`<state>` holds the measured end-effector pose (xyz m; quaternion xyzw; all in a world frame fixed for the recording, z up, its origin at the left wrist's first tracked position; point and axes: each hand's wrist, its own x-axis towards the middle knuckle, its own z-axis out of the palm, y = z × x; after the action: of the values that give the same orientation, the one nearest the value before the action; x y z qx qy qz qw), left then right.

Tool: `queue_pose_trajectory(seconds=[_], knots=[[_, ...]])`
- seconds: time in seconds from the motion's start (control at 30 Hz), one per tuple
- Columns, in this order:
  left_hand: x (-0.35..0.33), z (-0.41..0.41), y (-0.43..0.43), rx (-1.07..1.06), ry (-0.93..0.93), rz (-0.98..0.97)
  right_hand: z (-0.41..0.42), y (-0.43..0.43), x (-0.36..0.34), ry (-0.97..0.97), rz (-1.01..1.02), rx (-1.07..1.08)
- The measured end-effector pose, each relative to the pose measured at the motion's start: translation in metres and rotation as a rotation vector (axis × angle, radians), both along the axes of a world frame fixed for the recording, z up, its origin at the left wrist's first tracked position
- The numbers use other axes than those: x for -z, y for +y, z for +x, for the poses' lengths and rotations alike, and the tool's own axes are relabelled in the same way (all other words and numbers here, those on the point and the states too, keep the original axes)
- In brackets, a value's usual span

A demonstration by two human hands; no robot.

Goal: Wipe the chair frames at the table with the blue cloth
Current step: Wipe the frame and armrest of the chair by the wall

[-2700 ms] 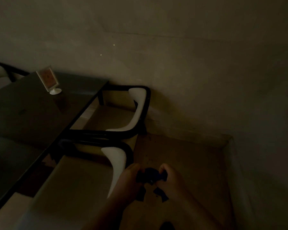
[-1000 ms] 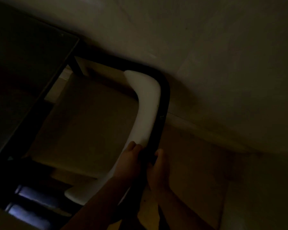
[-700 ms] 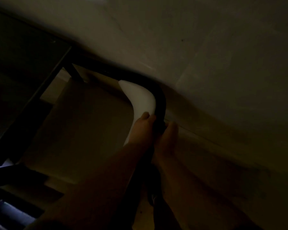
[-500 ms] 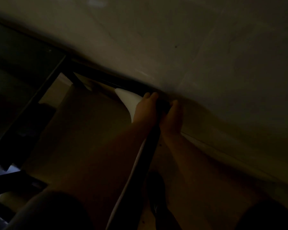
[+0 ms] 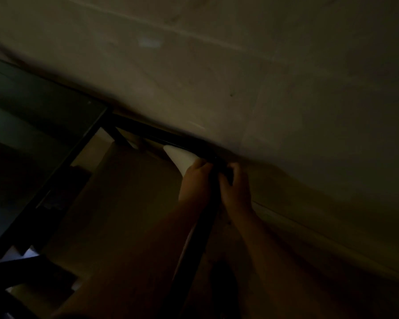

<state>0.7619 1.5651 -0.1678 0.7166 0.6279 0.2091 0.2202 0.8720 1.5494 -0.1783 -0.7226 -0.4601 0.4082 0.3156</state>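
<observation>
The room is very dark. A black tubular chair frame (image 5: 194, 247) runs up from the bottom middle and bends left at its top corner along the wall. A white backrest (image 5: 180, 157) sits inside that bend. My left hand (image 5: 195, 180) and my right hand (image 5: 236, 187) clasp the tube from either side just below the corner. A dark cloth (image 5: 227, 172) shows only as a small patch between the fingers of my right hand, wrapped on the frame. Its colour cannot be made out.
A dark glass table (image 5: 39, 125) with a black edge fills the left. The pale chair seat (image 5: 129, 203) lies below the backrest. A plain wall (image 5: 263, 88) stands close behind the frame. Another black frame part (image 5: 21, 268) sits at lower left.
Both hands, first holding the cloth free above the floor, closed on the far chair's frame and slid up its upright tube to the top corner. The camera moved in closer.
</observation>
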Motion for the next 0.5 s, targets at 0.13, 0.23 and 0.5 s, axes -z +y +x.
queue_pose_trajectory(seconds=[0.13,0.23,0.5], knots=[[-0.008,-0.024,-0.047,0.102,0.024,-0.069,-0.012,-0.059,0.003,-0.036,-0.033,-0.097],[-0.015,-0.043,-0.098,0.115,-0.011,-0.138,-0.029,-0.107,-0.006,0.044,-0.085,-0.116],[-0.03,-0.105,-0.249,0.109,-0.072,-0.278,-0.085,-0.248,-0.025,0.157,-0.437,-0.139]])
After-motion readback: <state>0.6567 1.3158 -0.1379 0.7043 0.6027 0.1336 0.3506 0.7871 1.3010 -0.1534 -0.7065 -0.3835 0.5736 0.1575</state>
